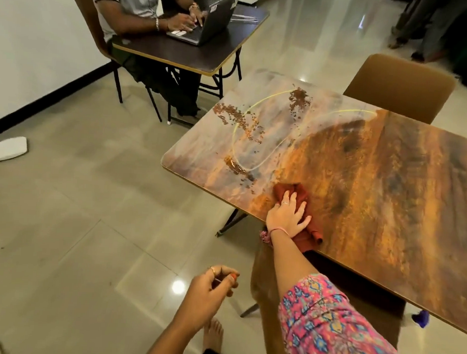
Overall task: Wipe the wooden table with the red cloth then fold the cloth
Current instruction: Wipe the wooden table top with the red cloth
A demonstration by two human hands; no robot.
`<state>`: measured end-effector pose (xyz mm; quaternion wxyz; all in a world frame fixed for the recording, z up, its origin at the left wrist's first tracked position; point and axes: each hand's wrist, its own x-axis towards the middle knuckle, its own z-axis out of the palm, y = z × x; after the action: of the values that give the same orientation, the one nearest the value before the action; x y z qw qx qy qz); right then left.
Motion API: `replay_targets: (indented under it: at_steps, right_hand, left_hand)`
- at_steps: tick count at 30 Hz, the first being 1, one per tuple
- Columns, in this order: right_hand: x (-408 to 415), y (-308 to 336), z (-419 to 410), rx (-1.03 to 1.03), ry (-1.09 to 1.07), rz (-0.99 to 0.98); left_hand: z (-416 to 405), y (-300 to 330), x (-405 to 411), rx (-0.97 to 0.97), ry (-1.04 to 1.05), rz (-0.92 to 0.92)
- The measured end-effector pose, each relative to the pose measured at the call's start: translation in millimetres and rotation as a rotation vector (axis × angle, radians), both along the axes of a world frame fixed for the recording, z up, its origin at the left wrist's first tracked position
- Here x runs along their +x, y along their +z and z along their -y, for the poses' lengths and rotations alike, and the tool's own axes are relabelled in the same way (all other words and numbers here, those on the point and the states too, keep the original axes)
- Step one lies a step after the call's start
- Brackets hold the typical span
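The wooden table [389,185] has a glossy orange-brown top. Brown spilled drops lie in patches near its far left corner [300,97], further left [230,113] and close to the left edge [237,166]. The red cloth [299,192] lies crumpled at the table's near left edge, one end hanging by the rim. My right hand [287,216] presses flat on the cloth with its fingers spread. My left hand [207,297] hangs over the floor left of the table, fingers loosely curled, holding nothing.
A brown chair [399,85] stands at the table's far side and another [265,273] is tucked under its near edge. A seated person types on a laptop at a dark table [193,50] at the back left. A white device [10,148] lies on the floor.
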<state>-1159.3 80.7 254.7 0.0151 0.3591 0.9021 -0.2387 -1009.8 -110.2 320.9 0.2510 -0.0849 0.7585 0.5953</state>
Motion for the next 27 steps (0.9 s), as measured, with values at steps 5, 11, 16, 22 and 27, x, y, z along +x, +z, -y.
replay_targets:
  at_steps: [5, 11, 16, 22, 27]
  right_hand:
    - [-66, 0, 85, 0.030, 0.319, -0.022]
    - [-38, -9, 70, 0.035, 0.832, -0.056]
    - [-58, 0, -42, 0.119, 0.366, -0.002]
    - [-133, 2, 35, 0.090, -0.025, 0.031]
    - [-75, -12, 126, 0.038, 0.539, -0.032]
  left_hand:
    - [39, -7, -51, -0.040, -0.006, -0.007]
    - [66, -11, -96, -0.041, 0.013, 0.034]
    - [75, -18, -141, -0.019, -0.115, 0.058]
    - [91, -34, -207, -0.001, -0.301, 0.026]
    - [97, -46, -265, -0.035, -0.459, -0.001]
